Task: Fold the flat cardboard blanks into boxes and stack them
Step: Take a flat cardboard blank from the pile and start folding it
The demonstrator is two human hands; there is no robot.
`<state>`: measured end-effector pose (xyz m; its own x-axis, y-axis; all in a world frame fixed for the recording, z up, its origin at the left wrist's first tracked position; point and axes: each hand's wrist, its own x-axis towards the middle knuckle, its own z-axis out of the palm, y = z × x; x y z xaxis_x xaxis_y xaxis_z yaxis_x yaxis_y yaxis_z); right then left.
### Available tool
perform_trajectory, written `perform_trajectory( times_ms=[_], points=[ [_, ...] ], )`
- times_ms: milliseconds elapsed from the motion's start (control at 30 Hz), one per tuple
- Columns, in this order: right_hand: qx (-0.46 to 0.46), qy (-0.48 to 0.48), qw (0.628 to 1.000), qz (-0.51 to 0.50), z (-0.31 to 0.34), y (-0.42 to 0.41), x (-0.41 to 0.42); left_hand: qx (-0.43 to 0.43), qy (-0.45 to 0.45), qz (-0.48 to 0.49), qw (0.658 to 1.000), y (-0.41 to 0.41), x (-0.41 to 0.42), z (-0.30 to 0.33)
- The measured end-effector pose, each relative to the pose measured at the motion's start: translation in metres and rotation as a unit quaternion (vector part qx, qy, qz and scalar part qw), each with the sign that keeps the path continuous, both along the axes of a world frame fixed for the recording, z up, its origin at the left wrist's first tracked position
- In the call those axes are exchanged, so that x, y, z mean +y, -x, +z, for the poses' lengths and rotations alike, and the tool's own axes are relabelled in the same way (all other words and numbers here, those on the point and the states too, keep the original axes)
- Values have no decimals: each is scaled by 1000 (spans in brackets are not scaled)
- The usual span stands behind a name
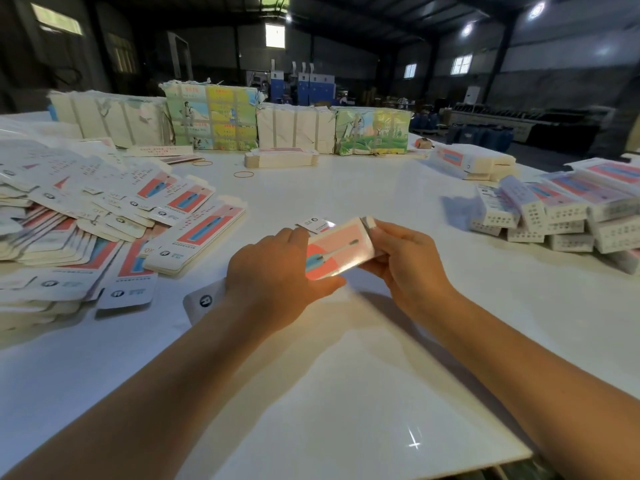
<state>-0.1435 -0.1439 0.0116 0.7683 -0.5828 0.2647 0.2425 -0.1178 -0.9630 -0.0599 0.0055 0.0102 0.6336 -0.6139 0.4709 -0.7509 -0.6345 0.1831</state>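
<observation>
A wide white counter (346,358) fills the near view. Two rubber bands lie on it toward the far side: one (243,174) near the middle and another (202,163) to its left. Along the far edge stand wrapped bundles: a pale one (110,117) at the left, a green and yellow printed one (213,116) beside it, another pale one (296,128), and a green printed one (372,131) at the right. Beyond them, blue machines (304,85) stand in a dim hall with small bright windows (461,64).
</observation>
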Motion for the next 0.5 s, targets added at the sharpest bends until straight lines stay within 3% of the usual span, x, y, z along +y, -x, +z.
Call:
perform_trajectory(
  times_ms=[100, 300, 500],
  points=[
    [-12, 4, 999, 31, 1, 2, -1, -26, 9, -7, 1000, 0, 1, -2],
    [-18, 138, 990, -25, -1, 6, 6, -90, 14, -2, 996, 3, 1, -4],
    [7, 330, 938, -103, -8, 6, 11, -85, 18, 8, 996, 6, -2, -3]
  ],
)
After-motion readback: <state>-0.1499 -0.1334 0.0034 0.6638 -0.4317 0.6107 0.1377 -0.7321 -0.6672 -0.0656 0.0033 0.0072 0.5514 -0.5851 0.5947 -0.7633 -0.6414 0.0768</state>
